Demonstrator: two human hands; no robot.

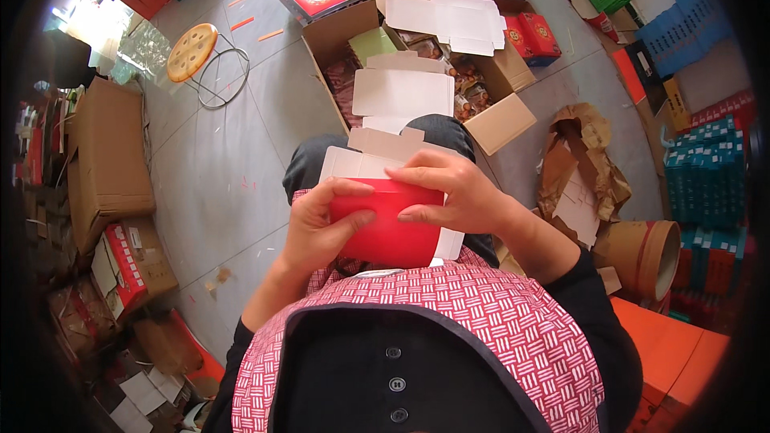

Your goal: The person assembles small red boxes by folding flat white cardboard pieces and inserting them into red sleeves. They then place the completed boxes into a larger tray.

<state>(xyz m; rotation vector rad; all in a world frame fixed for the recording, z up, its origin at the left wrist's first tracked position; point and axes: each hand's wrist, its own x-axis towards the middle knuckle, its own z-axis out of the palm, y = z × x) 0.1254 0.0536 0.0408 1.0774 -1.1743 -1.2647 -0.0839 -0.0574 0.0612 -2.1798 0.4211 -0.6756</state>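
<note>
Both hands on a small red cardboard box w/ white inner flaps (385,224), held over the lap just in front of the red-and-white woven-pattern apron (449,329). Left hand (317,228) grips its left side, thumb across the red face. Right hand (457,192) clamps the top edge, fingers curled over it. Open brown cardboard carton (501,112) sits on the grey tile floor (216,160) ahead, w/ flat white box blanks (401,92) stacked on top. Round yellow stool (192,52) off to the left.

Open carton (497,120) ahead; stool (192,51) left of it.
</note>
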